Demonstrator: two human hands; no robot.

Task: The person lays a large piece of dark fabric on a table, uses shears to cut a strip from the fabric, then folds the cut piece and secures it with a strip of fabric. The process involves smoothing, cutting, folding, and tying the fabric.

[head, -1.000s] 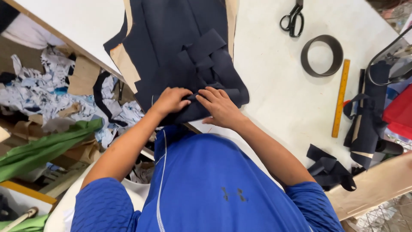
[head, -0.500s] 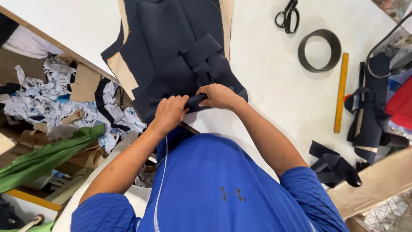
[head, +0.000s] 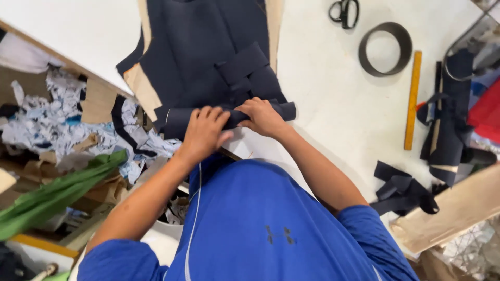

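A stack of dark navy fabric pieces (head: 203, 57) with tan paper patterns (head: 141, 89) lies on the white table (head: 333, 119). Its near edge is rolled up into a navy roll (head: 179, 118) that runs along the table's front edge. My left hand (head: 204, 132) grips the middle of that roll from above. My right hand (head: 263, 115) closes on the roll's right part, just beside the left hand. Loose navy strips (head: 245, 70) lie crossed on top of the stack behind my hands.
Black scissors (head: 345, 11), a dark ring of tape (head: 385, 49) and a yellow ruler (head: 412, 99) lie at the right. More navy scraps (head: 403, 190) and a dark pile (head: 450, 119) sit at the right edge. Paper and green cloth waste (head: 57, 151) fills the floor left.
Both hands went from pressing flat on the fabric's near edge to gripping it, and the edge has been rolled into a tight roll. The view has shifted slightly.
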